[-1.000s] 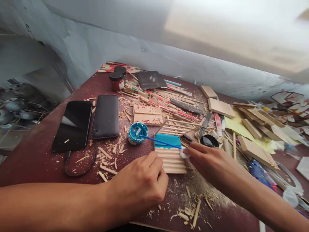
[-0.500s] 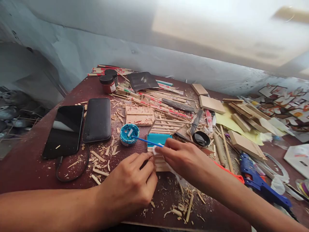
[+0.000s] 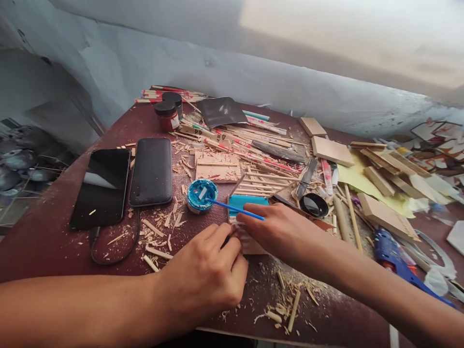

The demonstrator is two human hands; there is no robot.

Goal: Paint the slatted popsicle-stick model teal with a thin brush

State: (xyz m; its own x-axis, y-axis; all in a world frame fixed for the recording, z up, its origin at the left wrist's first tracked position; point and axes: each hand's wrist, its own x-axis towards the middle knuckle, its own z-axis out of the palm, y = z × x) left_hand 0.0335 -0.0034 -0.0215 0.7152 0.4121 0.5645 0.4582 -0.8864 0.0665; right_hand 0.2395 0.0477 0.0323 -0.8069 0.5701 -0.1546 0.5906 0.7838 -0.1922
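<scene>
A small panel of wooden sticks, its far strip painted teal, lies on the dark red table. My left hand is curled, fingertips pressing the panel's left edge. My right hand lies over the panel's right part, fingers pinched on something small and white at its left edge that I can barely make out. A thin blue stick leans from an open pot of teal paint across the panel toward my right hand.
Two dark phones lie at the left with a cable. Jars stand at the back. Sticks, shavings, wood blocks, a black lid and a blue glue gun crowd the right.
My right hand slid left across the stick panel, from its right edge to its left edge beside my left fingers. The camera view shifted slightly.
</scene>
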